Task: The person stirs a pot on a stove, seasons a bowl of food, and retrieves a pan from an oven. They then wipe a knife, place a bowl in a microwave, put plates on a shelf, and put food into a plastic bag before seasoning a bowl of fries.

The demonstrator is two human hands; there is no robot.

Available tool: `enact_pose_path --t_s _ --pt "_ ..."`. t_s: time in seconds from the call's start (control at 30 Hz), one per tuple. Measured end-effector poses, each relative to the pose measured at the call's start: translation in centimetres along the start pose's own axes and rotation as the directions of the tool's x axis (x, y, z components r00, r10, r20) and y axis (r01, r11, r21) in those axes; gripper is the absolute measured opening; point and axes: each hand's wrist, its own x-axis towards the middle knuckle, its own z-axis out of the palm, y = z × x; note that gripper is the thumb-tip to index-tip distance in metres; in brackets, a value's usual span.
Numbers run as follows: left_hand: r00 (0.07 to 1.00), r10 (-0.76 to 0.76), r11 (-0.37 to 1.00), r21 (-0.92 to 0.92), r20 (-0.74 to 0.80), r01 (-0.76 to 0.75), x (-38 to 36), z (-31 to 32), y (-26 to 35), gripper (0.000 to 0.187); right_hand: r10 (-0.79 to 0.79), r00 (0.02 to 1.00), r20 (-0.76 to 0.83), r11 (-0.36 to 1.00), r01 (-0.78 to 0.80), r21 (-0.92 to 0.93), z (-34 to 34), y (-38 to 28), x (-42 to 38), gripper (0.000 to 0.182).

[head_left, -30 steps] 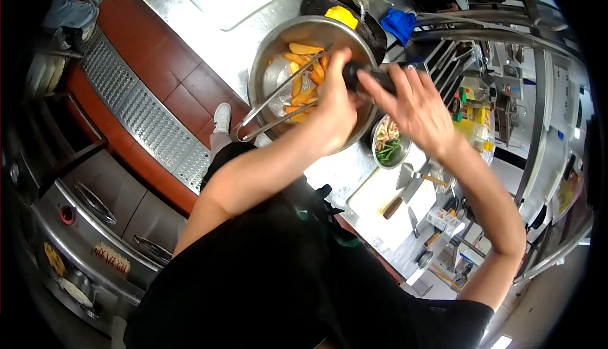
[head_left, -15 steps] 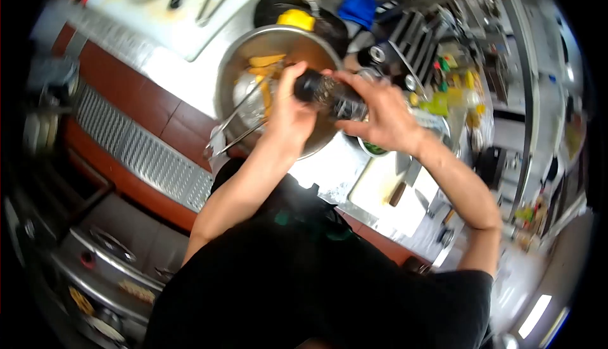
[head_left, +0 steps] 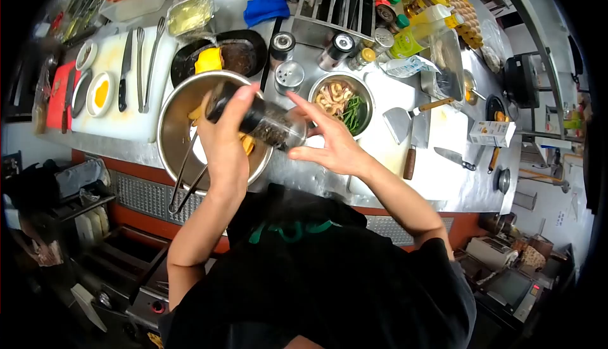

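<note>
A pepper grinder with a black top and a clear body lies tilted over the big steel mixing bowl. My left hand is closed around its black top. At the clear end, my right hand has its thumb and fingers spread apart, loosely to either side of the body. Inside the bowl are yellow-orange pieces, partly hidden by my left hand and the grinder. Tongs lean in the bowl with their looped end over the near rim.
A smaller steel bowl holds sliced mushrooms and green pieces. Knives and a cleaver lie on white boards to the right. Shakers stand behind. A black dish sits beyond the big bowl; a white board carries utensils at left.
My view has swung round and the counter sits more level. My right hand has loosened from the grinder, its fingers now spread. My left hand keeps its hold on the grinder.
</note>
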Motion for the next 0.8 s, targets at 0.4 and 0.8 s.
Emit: enact_pose_path --t_s 0.4,0.8 --pt "0.650 0.248 0.148 0.635 0.718 -0.758 13.3 9.8 -5.6 0.057 0.265 0.864 -0.428 0.923 -0.100 0.371 -2.4 9.5 -11.6 0.033" --pt "0.493 0.117 -0.276 0.505 0.862 -0.818 16.5 7.6 -8.3 0.051 0.357 0.796 -0.489 0.933 -0.326 0.151 1.8 10.0 -18.2 0.037"
